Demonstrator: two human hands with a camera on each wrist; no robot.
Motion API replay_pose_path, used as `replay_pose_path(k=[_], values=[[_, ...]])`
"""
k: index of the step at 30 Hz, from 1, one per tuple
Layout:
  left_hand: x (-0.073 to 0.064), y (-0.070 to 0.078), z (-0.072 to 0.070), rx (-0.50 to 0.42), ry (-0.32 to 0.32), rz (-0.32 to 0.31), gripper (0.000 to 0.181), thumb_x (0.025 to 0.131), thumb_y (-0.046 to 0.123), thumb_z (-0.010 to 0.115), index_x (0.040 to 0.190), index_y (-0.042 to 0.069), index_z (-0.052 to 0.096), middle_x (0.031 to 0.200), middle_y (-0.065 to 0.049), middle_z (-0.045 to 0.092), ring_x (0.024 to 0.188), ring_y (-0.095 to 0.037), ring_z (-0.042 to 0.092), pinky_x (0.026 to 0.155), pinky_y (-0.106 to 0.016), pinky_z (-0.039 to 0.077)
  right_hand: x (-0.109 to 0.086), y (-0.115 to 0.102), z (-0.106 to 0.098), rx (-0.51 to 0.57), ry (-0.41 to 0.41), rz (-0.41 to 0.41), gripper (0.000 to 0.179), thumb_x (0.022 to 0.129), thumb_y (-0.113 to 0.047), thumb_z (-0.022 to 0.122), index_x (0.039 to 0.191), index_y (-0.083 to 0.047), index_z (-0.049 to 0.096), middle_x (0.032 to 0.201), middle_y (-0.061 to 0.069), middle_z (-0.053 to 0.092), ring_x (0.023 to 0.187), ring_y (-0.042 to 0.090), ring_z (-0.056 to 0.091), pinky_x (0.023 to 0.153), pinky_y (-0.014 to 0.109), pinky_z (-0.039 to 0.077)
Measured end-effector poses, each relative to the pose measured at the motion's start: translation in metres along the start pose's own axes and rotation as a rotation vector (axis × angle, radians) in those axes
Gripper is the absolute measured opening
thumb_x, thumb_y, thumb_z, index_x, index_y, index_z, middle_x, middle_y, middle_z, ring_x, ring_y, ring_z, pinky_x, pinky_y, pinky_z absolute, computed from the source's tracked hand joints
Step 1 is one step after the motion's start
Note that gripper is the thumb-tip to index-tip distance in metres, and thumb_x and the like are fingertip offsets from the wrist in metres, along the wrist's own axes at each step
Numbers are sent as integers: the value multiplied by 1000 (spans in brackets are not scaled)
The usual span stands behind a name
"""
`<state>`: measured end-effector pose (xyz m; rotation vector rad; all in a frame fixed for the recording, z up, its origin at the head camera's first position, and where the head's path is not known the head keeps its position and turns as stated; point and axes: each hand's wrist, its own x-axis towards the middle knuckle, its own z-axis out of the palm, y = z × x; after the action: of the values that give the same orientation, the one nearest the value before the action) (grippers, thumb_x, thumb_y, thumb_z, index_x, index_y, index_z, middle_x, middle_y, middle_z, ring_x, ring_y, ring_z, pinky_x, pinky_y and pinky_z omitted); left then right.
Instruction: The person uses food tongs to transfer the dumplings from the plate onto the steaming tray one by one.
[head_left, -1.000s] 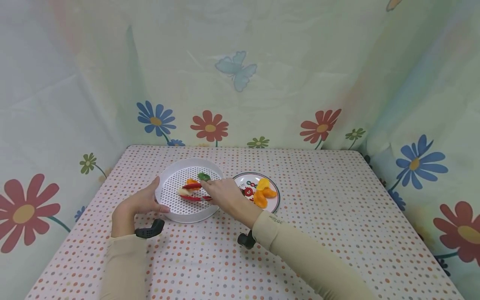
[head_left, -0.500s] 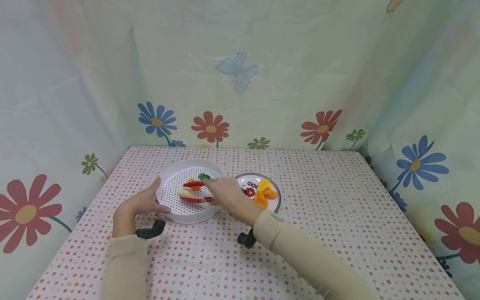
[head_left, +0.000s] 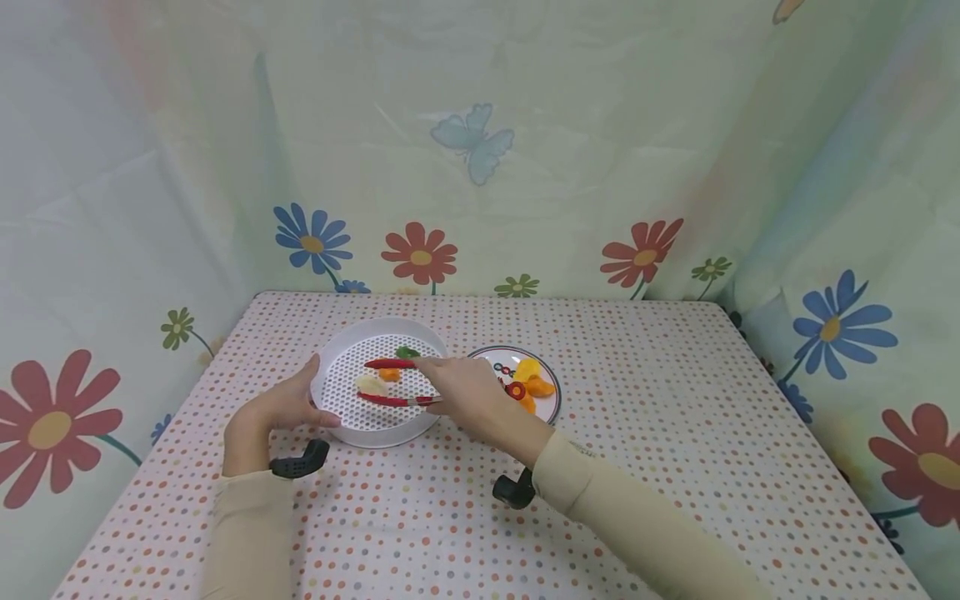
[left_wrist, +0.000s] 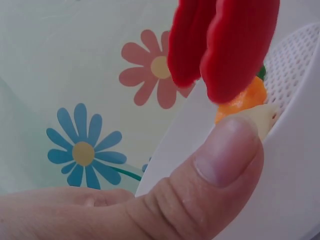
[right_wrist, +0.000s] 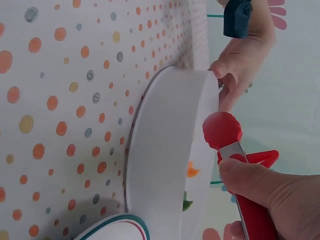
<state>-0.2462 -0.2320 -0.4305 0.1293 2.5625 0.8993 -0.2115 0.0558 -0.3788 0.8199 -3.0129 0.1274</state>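
Note:
My left hand point(head_left: 281, 406) holds the left side of a round white perforated basket point(head_left: 386, 435), its thumb against the rim in the left wrist view. Inside lie a cream piece point(head_left: 371, 385), an orange piece point(head_left: 389, 375) and a green piece point(head_left: 407, 352), perhaps pepper. My right hand point(head_left: 476, 396) grips red-tipped tongs point(right_wrist: 255, 215) over the basket. The tongs' two arms are spread apart, with nothing pinched between them; in the head view their tips lie either side of the orange and cream pieces.
Right of the basket stands a printed, dark-rimmed plate point(head_left: 553, 412) bearing several yellow and orange pieces point(head_left: 538, 386); my right hand partly covers it. A dotted cloth point(head_left: 675, 417) covers the table, and a flowered curtain point(head_left: 562, 167) hangs behind.
The tongs' arms have spread wider, and the orange piece now sits apart from them in the basket. My right wrist has shifted slightly right. My left hand stays put.

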Motion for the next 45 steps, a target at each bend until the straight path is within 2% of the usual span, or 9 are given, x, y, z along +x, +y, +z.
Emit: replay_pose_path(k=[4, 6, 8, 11, 19, 27, 31, 37, 45], values=[[2, -2, 1, -4, -6, 5, 134, 65, 46, 83, 151, 6, -12, 157, -25, -5, 142, -50, 2, 110, -68, 8, -13, 9, -3, -17, 37, 14, 75, 75, -39, 78, 140, -22, 46, 134, -4, 59, 110, 15, 65, 79, 34, 57], [4, -2, 1, 2, -7, 12, 134, 65, 46, 83, 151, 6, -12, 157, -25, -6, 143, -49, 2, 111, -67, 8, -21, 16, -5, -44, 78, 14, 75, 73, -40, 80, 138, -22, 49, 132, -5, 61, 105, 14, 67, 74, 32, 57], [4, -2, 1, 5, -6, 12, 135, 65, 47, 83, 151, 6, -13, 157, -25, -6, 143, -49, 2, 111, -67, 8, -31, 25, -6, -74, 123, 15, 74, 71, -40, 82, 136, -21, 51, 126, -5, 64, 93, 13, 70, 63, 28, 56], [3, 0, 0, 7, -2, 2, 135, 65, 46, 83, 151, 7, -13, 157, -25, -4, 142, -50, 4, 111, -67, 9, -48, 38, -9, -106, 156, 43, 75, 69, -38, 83, 134, -20, 52, 120, -5, 68, 84, 11, 70, 54, 26, 51], [0, 2, -2, -11, 5, -15, 134, 65, 44, 84, 151, 9, -13, 158, -24, -3, 142, -50, 4, 109, -69, 9, -84, 65, -13, -146, 84, 200, 74, 69, -42, 82, 132, -20, 51, 111, 0, 71, 73, 14, 66, 50, 23, 45], [0, -3, -3, -8, -5, -2, 135, 65, 46, 83, 150, 9, -15, 157, -25, -5, 142, -50, 2, 109, -69, 9, -116, 73, -14, -119, 118, 211, 74, 65, -35, 86, 129, -14, 55, 123, 5, 67, 92, 22, 71, 66, 31, 58], [1, -3, -2, -12, -6, 4, 136, 64, 46, 83, 150, 9, -15, 157, -25, -5, 142, -50, 3, 109, -69, 9, -129, 78, -16, -135, 61, 271, 75, 67, -35, 85, 131, -11, 53, 127, 9, 64, 98, 26, 69, 71, 36, 59], [2, -3, -1, -25, -5, 5, 136, 64, 45, 84, 151, 9, -14, 158, -23, -6, 143, -49, 2, 110, -69, 9, -144, 91, -17, -158, -24, 343, 77, 68, -35, 84, 133, -10, 52, 126, 12, 64, 97, 28, 69, 66, 37, 58], [1, -5, -1, -28, 3, -10, 135, 64, 43, 84, 151, 10, -14, 158, -23, -5, 143, -49, 2, 109, -70, 8, -150, 101, -11, -209, -37, 330, 72, 66, -39, 84, 126, -11, 55, 112, 10, 70, 84, 22, 70, 54, 30, 53]])
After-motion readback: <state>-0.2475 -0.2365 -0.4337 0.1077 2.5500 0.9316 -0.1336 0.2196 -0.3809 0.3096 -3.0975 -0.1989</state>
